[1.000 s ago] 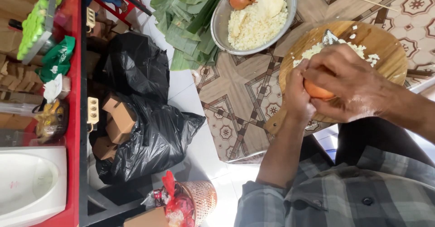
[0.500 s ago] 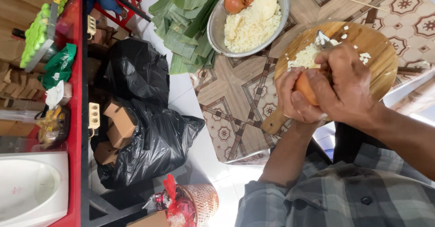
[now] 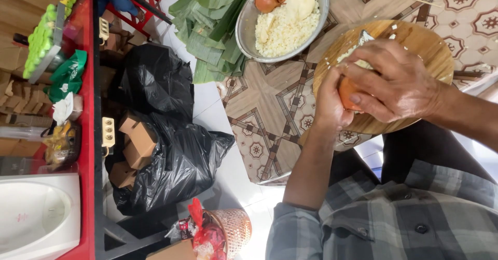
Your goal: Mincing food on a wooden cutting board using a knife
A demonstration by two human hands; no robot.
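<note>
Where both hands cup it, smooth orange-brown onion, mostly hidden.

We wear a grey-and-dark plaid shirt with dark round buttons down its front placket, one sleeve rolled up to about the elbow, leaving our forearms and both hands bare, over dark trousers.

The scene is lit evenly by soft, diffuse daylight; no hard shadows are cast. Mild glare is seen on the rim of the metal bowl at upper centre and on the glossy black bags at left centre. Focus is held across most of the frame, with slight softness at the edges.
</note>
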